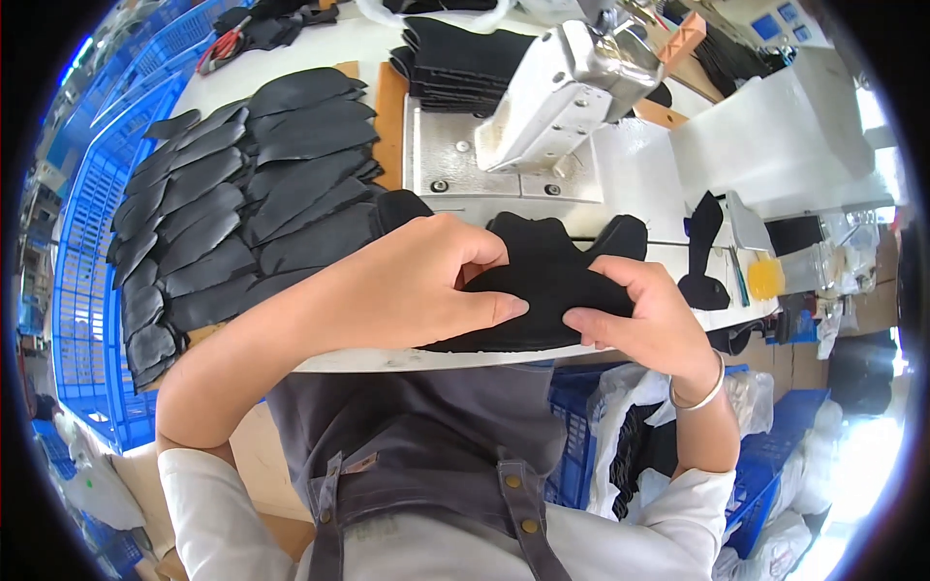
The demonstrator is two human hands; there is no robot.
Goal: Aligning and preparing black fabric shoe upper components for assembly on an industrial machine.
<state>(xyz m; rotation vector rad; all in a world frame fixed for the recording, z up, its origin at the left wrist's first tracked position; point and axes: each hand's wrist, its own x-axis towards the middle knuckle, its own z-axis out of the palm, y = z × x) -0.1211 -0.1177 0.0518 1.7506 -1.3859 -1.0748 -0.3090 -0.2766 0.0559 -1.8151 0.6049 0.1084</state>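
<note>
A black cut fabric piece (547, 290) with a wavy, lobed upper edge lies at the front edge of the white table, in front of the sewing machine (557, 102). My left hand (465, 276) pinches it from the left, thumb on top and fingers curled over and partly hidden. From the right, my right hand (654, 310) grips it between thumb and forefinger. The cloth between both hands looks slightly bent. More black lobes show behind it, and I cannot tell whether they belong to the same piece.
Overlapping rows of black, leaf-shaped pieces (310, 165) cover the table's left side. A stack of black pieces (455, 68) lies behind the machine plate. Tweezers (739, 278) and a yellow-capped clear bottle (767, 278) are at the right. Blue crates (102, 281) stand at the left.
</note>
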